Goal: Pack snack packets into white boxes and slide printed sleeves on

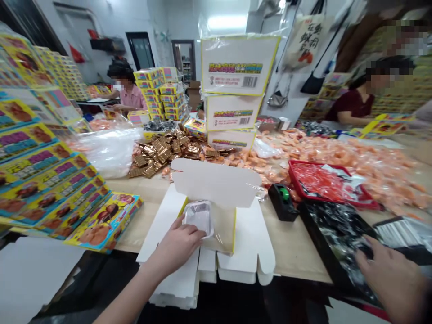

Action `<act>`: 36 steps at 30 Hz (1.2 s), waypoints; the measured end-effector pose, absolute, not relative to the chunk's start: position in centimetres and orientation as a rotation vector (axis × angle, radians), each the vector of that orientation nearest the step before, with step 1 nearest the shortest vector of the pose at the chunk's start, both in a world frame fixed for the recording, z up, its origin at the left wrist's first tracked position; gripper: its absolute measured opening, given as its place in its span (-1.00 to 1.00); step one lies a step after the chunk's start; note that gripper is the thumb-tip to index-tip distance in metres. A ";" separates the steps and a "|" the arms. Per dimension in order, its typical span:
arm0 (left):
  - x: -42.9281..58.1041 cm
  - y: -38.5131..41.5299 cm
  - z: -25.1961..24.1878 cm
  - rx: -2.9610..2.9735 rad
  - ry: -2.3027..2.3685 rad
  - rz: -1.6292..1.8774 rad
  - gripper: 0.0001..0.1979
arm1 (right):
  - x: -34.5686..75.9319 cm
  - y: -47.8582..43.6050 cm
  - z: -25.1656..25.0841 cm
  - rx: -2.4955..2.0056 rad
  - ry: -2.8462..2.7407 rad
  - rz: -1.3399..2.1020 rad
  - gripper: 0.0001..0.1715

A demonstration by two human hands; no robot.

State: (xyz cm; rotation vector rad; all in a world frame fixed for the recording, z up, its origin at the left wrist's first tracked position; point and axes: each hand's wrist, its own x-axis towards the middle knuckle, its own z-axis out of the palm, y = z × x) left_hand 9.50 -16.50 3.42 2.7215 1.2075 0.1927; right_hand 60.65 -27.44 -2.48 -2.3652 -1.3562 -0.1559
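A white carton (216, 182) with its lid flap raised lies open in front of me, on a stack of flat white carton blanks (243, 263). Inside its left half sits a small silvery foil tray (199, 216). My left hand (180, 243) grips the near left edge of that tray, fingers bent over its rim. Over at the right, my right hand (388, 270) reaches into a black tray (313, 234) of small dark plastic-wrapped packets (347, 229). Its thumb and fingers are apart, with nothing visible between them.
Printed boxes (50, 175) are stacked at the left. Gold packets (162, 153) pile up behind the carton, near tall white boxes (236, 67). A tape dispenser (283, 202), a red tray (367, 200) and wrapped orange pieces (344, 153) lie right. Two people (130, 92) (354, 105) sit farther back.
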 end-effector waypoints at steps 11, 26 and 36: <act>7.5 -15.5 3.4 2.671 1.023 0.280 -0.74 | 33.0 -19.0 3.4 -1.474 -1.398 0.739 -0.62; 7.0 -14.4 1.6 2.715 0.914 0.220 -0.51 | 29.8 -21.6 0.3 -1.640 -2.220 0.235 -0.74; 3.9 -10.8 -1.7 2.101 1.315 0.859 -0.60 | 49.5 -17.8 0.6 -2.262 -1.579 -0.065 -0.69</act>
